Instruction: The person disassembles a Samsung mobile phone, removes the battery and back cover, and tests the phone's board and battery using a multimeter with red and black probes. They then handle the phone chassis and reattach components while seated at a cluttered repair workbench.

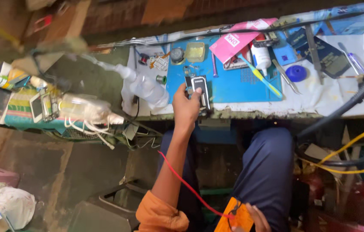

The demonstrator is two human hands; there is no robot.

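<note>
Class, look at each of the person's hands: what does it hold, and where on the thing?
Left hand grips the dark phone by its left edge. Right hand holds the orange meter at its right side.

My workbench (349,103), seen from above: a white-covered top with a worn, chipped front edge, carrying a blue work mat (233,86). Left of the bench, a lower shelf under a striped cloth (20,112) holds clutter. Below the bench, the bare grey concrete floor (40,167) lies in dimmer light. Beyond the bench, a brown brick wall (121,17). Right of the bench, yellow and black cables (354,141) hang.
</note>
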